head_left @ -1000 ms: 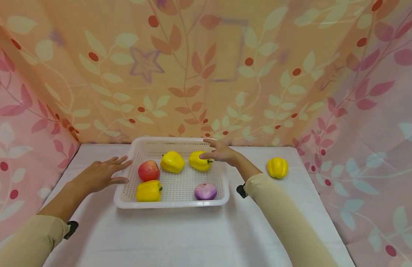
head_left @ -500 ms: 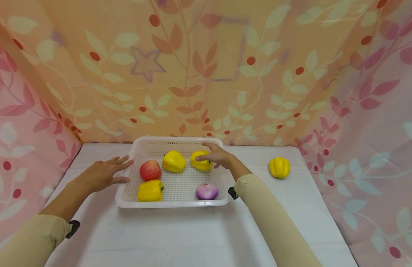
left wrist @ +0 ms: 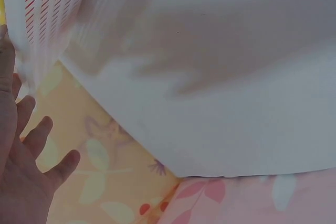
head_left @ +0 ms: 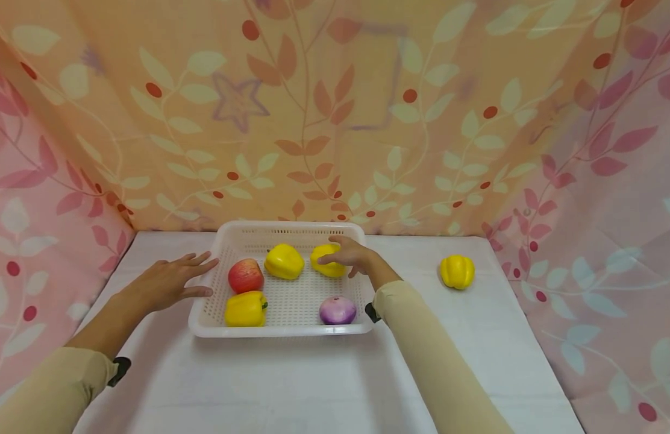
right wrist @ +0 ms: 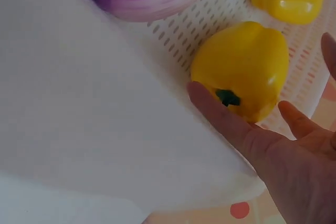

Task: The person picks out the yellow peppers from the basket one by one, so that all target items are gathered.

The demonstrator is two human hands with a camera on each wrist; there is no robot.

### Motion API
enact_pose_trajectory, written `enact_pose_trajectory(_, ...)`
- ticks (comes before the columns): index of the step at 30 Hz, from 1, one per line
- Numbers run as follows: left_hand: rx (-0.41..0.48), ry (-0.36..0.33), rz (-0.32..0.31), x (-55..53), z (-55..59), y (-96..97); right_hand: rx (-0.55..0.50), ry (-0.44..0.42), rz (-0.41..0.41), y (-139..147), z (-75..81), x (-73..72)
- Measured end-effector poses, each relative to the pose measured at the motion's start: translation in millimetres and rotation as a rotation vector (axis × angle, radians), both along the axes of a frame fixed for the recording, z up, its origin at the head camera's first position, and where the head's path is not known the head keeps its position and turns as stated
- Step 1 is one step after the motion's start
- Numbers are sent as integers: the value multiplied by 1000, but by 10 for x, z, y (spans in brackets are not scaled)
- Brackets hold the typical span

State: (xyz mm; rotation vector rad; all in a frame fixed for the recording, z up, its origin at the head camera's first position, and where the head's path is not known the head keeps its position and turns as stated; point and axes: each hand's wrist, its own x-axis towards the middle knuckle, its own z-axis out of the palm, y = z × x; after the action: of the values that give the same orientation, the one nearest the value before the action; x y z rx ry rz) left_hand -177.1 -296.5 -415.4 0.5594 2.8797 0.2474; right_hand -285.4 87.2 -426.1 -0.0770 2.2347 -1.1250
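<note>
A white plastic basket (head_left: 281,331) holds a yellow bell pepper (head_left: 283,261), a red apple (head_left: 245,276), another yellow bell pepper (head_left: 245,309) at front left and a purple onion (head_left: 337,310). At back right in it lies a yellow bell pepper (right wrist: 241,61) with a green stem. My right hand (head_left: 359,256) reaches over that pepper with fingers spread around it; in the right wrist view a fingertip lies right at its edge near the stem. My left hand (head_left: 167,283) hovers by the basket's left rim, fingers straight and spread, holding nothing.
A further yellow bell pepper (head_left: 457,271) sits on the white-covered table (head_left: 248,386), right of the basket. A patterned curtain (head_left: 205,144) closes off the back, and pink leaf-print cloth (head_left: 601,271) hangs along both sides.
My right hand has moved a little left and lower, closer over the back-right bell pepper, with its forearm swinging left. The left hand stays by the rim. The view has shifted slightly.
</note>
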Motion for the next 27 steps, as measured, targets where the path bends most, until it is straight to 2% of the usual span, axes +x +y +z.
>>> enact_pose_trajectory(7, -4, 2, -2, -4, 13, -6, 41, -23, -4, -70, -18, -26)
enact_pose_trajectory(14, -5, 1, -8, -9, 0, -2, 112, 4, -8, -128, -127, -85)
enact_pose_trajectory(18, -6, 12, -13, -20, -10, -11, 117, 20, -9, -158, -178, -111)
enact_pose_trajectory(27, -14, 12, -16, -28, -14, -8, 141, 35, 4, -154, -151, -88)
